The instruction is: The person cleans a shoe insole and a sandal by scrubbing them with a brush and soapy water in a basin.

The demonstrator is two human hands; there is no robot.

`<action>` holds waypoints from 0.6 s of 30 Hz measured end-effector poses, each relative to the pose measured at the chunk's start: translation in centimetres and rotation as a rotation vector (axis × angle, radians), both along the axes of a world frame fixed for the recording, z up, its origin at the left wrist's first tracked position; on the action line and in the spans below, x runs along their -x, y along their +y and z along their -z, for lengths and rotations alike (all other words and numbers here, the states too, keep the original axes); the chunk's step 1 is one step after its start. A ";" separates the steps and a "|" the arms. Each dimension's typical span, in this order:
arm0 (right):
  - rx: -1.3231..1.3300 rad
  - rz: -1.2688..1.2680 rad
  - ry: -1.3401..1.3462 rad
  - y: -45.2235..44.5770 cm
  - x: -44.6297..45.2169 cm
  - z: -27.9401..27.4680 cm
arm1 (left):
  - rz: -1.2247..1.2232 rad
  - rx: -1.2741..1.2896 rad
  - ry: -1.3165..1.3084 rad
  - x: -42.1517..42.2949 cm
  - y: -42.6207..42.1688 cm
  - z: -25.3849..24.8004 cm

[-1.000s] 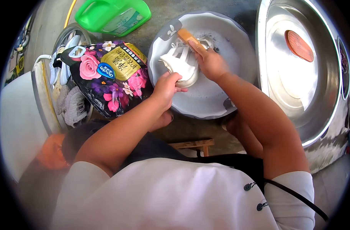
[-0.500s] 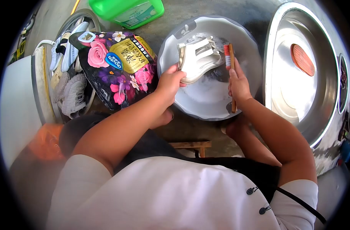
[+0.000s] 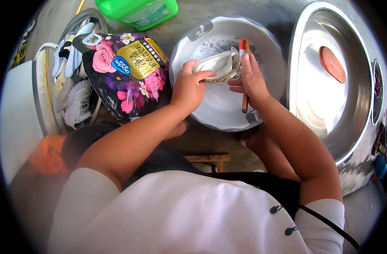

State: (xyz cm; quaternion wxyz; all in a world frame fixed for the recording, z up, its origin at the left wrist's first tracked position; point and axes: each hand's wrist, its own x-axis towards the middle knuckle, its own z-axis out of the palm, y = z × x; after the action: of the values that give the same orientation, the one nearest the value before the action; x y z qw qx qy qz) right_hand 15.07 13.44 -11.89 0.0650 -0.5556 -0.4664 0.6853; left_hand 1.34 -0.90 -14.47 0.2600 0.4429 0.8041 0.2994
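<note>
My left hand (image 3: 188, 88) is closed round one end of a white sandal (image 3: 214, 64), holding it over a grey-white basin (image 3: 214, 112). The sandal's straps face my right side. Closed on a wooden-handled scrubbing brush (image 3: 245, 101), my right hand (image 3: 256, 80) is at the sandal's right end, some of its fingers stretched out. The brush stands nearly upright in view, its red and white bristles beside the straps; whether they touch cannot be made out. Foamy water (image 3: 208, 45) lies in the basin below.
A floral detergent bag (image 3: 104, 91) stands left of the basin, near several shoes (image 3: 79, 101) in a container. A green jug (image 3: 138, 15) is behind. At right, a large metal basin (image 3: 363, 80) holds a reddish oval piece (image 3: 332, 64). A wooden stool (image 3: 206, 158) is below.
The sandal has been turned and lowered slightly, its straps now facing right. My right hand has moved up and left with the brush, closer to my left hand.
</note>
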 end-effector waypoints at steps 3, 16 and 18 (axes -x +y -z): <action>0.332 0.024 0.198 0.5 0.1 1.2 | 0.044 0.024 -0.053 -0.1 0.0 -0.1; 0.066 0.063 0.567 -0.3 -0.5 2.9 | -0.397 0.269 -1.466 1.6 0.8 -1.3; 0.157 -0.046 0.605 0.2 -0.1 1.8 | -0.449 0.257 -1.508 1.2 0.4 -0.7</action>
State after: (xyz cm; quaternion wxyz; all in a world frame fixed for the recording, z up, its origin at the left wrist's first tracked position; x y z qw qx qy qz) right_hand 15.17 13.62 -13.70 0.1421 -0.3189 -0.3842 0.8547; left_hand 0.17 -0.48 -13.74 0.7165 -0.0850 0.5098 0.4684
